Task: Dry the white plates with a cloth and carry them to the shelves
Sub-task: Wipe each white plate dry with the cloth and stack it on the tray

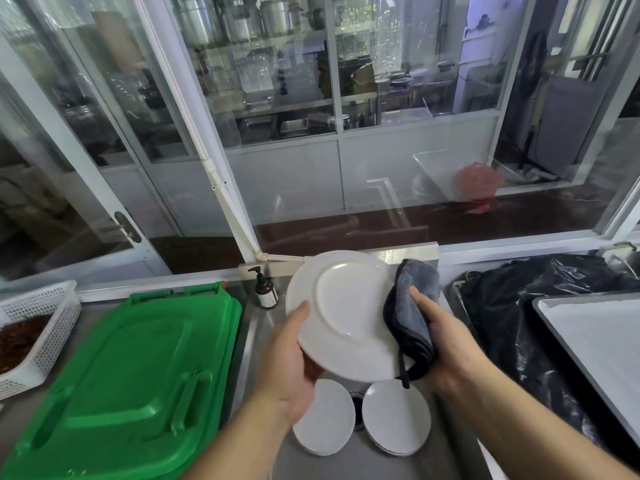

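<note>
1. Above the sink basin [263, 327], the left hand [289, 367] grips a white plate [341, 315] by its lower left rim, thumb on the upper face and fingers curled beneath, the plate tilted toward the camera.
2. Against the plate's right rim, the right hand [441, 336] clasps a folded grey cloth [412, 315], its thumb lying on top of the cloth.
3. Directly under the held plate, two stacks of white plates [396, 419] sit side by side in the basin, just apart from each other.
4. Just left of the gripping hand, a green bin lid [135, 368] borders the basin edge; beyond it a white basket [45, 313] holds something reddish brown.
5. Behind the plate's left rim, a brown pump bottle [265, 291] stands upright near the window ledge.
6. Right of the cloth hand, a black plastic bag [540, 306] lines a container, with a metal tray [595, 341] lying over its near side.
</note>
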A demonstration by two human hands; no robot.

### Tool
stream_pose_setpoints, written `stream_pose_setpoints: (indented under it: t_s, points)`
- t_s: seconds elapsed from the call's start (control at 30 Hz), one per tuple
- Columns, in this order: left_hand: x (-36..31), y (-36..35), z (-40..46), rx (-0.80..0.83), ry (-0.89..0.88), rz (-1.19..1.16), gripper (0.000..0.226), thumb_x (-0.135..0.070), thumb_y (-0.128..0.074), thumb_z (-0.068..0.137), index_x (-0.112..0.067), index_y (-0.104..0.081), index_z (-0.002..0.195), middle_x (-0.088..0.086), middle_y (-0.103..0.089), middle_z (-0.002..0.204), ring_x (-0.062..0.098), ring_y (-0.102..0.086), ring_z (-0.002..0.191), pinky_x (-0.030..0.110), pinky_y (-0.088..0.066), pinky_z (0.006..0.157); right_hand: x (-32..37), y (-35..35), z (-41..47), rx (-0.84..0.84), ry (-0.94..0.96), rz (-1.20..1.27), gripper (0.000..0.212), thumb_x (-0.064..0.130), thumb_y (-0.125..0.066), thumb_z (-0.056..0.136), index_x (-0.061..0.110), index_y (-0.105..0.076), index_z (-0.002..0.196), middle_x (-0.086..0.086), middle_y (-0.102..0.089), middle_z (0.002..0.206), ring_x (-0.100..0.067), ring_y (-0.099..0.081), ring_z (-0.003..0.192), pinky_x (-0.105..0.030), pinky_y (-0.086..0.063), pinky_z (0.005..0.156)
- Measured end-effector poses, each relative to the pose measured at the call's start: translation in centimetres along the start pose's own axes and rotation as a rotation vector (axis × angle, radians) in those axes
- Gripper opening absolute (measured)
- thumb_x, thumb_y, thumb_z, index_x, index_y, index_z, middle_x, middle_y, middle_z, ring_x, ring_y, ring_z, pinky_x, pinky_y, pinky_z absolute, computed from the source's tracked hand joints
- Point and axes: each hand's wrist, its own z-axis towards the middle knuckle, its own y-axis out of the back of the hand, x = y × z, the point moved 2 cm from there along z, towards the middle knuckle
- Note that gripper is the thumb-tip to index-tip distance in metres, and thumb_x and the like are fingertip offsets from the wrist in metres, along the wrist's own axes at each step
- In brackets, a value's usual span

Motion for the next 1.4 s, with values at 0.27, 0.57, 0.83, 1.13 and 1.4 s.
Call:
stream_pose_setpoints:
  t_s: [0.27, 0.57, 0.83, 1.13, 1.4]
  points:
    - [-3.2, 0.8, 0.5, 0.146, -0.011, 0.133, 0.034, -0.041, -0.067, 0.087, -0.027, -0.081, 0.115, 0.016, -0.077, 0.121, 0.034, -0.076, 0.109, 0.041, -0.065, 0.076, 2.4, -0.9, 0.4, 0.119, 0.023, -0.066, 0.039, 0.032, -0.079, 0.082, 0.006, -0.083, 0.111, -0.016, -0.079, 0.107, -0.029, -0.079, 0.084, -0.042, -0.066, 0.077]
    - [2.1, -2.4, -1.4, -0.023, -0.173, -0.023, 0.026, -0.037, -0.055, 0.106, -0.045, -0.080, 0.103, -0.003, -0.078, 0.121, 0.021, -0.074, 0.114, 0.048, -0.052, 0.107, -2.5, -2.5, -0.9, -0.077, 0.122, 0.107, 0.038, 0.040, -0.068, 0.101, 0.010, -0.073, 0.124, -0.011, -0.080, 0.115, -0.029, -0.078, 0.103, -0.050, -0.060, 0.093]
    - [-1.0, 0.3, -0.2, 0.071, -0.033, -0.019, 0.047, -0.035, -0.072, 0.077, -0.013, -0.078, 0.118, 0.016, -0.077, 0.119, 0.026, -0.078, 0.099, 0.036, -0.065, 0.072, 0.1, -0.5, -0.3, 0.021, 0.063, 0.012, 0.045, 0.039, -0.075, 0.090, 0.009, -0.078, 0.123, -0.017, -0.076, 0.122, -0.035, -0.073, 0.111, -0.060, -0.052, 0.108]
    - [-3.6, 0.5, 0.1, 0.103, -0.049, 0.136, 0.051, -0.043, -0.071, 0.082, -0.018, -0.074, 0.125, 0.015, -0.077, 0.121, 0.033, -0.075, 0.111, 0.043, -0.061, 0.086, 1.6, -1.3, -0.4, 0.058, 0.031, -0.029, 0.046, 0.037, -0.081, 0.086, 0.007, -0.079, 0.121, -0.020, -0.077, 0.118, -0.037, -0.076, 0.099, -0.053, -0.062, 0.089]
    - [1.5, -2.4, -2.5, -0.033, -0.179, 0.061, 0.021, -0.038, -0.061, 0.104, -0.051, -0.078, 0.104, -0.003, -0.079, 0.118, 0.027, -0.074, 0.114, 0.049, -0.059, 0.097, -2.4, -2.9, -1.4, -0.135, 0.128, 0.053, 0.042, 0.043, -0.072, 0.098, 0.010, -0.072, 0.125, -0.009, -0.082, 0.106, -0.028, -0.080, 0.094, -0.046, -0.065, 0.079]
